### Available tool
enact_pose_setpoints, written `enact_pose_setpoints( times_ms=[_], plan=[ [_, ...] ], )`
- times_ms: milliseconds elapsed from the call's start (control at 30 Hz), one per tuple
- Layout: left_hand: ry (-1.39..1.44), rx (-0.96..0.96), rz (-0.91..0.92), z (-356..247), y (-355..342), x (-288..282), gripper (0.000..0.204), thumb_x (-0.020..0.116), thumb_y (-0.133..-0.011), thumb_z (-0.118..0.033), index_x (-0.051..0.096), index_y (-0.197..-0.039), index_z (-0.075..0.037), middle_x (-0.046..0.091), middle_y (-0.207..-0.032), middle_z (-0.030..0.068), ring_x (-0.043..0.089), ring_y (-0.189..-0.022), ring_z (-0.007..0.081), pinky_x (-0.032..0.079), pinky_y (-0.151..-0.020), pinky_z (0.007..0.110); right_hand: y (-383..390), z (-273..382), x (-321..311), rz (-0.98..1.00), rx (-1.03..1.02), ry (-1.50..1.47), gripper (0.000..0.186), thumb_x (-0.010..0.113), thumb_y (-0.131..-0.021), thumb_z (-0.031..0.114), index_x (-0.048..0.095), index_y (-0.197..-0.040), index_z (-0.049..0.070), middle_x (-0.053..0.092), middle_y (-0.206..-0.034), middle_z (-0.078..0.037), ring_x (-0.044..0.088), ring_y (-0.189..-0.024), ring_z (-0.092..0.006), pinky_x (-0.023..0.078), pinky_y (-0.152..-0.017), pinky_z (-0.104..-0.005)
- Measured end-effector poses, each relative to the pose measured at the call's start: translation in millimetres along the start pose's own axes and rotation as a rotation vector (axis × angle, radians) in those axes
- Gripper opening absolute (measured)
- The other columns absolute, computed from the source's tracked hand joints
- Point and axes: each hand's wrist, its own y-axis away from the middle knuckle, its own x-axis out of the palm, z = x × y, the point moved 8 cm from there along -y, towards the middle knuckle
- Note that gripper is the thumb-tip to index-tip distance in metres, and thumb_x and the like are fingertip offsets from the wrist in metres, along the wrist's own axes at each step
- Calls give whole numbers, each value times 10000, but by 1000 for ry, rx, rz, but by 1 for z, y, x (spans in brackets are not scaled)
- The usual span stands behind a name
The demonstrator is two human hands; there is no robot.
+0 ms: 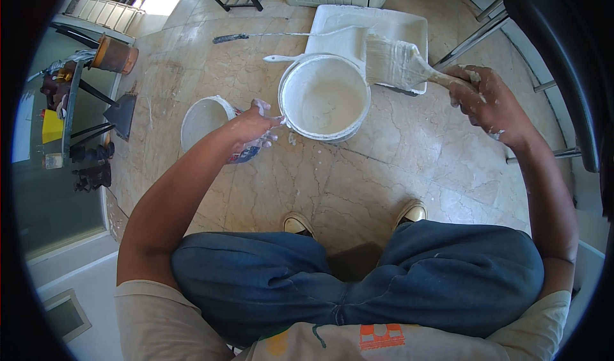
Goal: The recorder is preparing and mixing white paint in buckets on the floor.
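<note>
A white paint bucket [324, 97] stands on the marble floor in front of my knees, with white paint inside. My left hand [256, 125] grips its left rim, fingers smeared with paint. My right hand [487, 100] holds the wooden handle of a wide paintbrush [396, 63], its white-coated bristles hovering over the bucket's right rim. A second, smaller white bucket [203, 121] sits just left of my left hand, partly hidden by my wrist.
A white paint tray [403, 25] lies behind the bucket, with a long-handled tool [268, 36] resting across it. A scraper [123, 113] and a brown pot [115, 55] sit at the left. Metal chair legs [476, 36] stand at the right.
</note>
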Motion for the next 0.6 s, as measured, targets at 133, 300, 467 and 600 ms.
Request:
enact_pose_setpoints(
  times_ms=[133, 300, 467, 600],
  plan=[
    [-569, 298, -343, -38, 12, -8, 1041, 793, -786, -434, 169, -1443, 78, 423, -1381, 244, 525, -1165, 348, 465, -981, 466, 11, 36, 28, -160, -570, 506, 362, 632, -901, 158, 615, -1227, 1, 658, -1070, -230, 669, -908, -347, 546, -814, -406],
    [-1003, 405, -355, -62, 29, 27, 1331, 859, -635, -544, 40, -1503, 45, 172, -1550, 270, 268, -1412, 456, 305, -1137, 530, 23, 41, 82, -84, -771, 866, 442, 649, -864, 118, 555, -1290, 42, 597, -1113, -170, 656, -932, -305, 566, -760, -386],
    [-1152, 487, -395, -60, 24, 40, 1340, 829, -627, -608, 81, -1493, 91, 89, -1583, 268, 169, -1456, 446, 246, -1172, 520, 36, 48, 113, 18, -841, 1006, 438, 594, -884, 93, 521, -1308, 10, 591, -1074, -159, 647, -980, -279, 572, -686, -347],
    [-1201, 467, -324, -58, 10, 46, 1347, 805, -630, -646, 81, -1491, 95, 140, -1559, 301, 179, -1452, 448, 224, -1176, 526, 47, 46, 128, 47, -923, 1013, 414, 586, -874, 73, 521, -1270, -31, 617, -1005, -171, 657, -960, -280, 576, -671, -354]
  ],
)
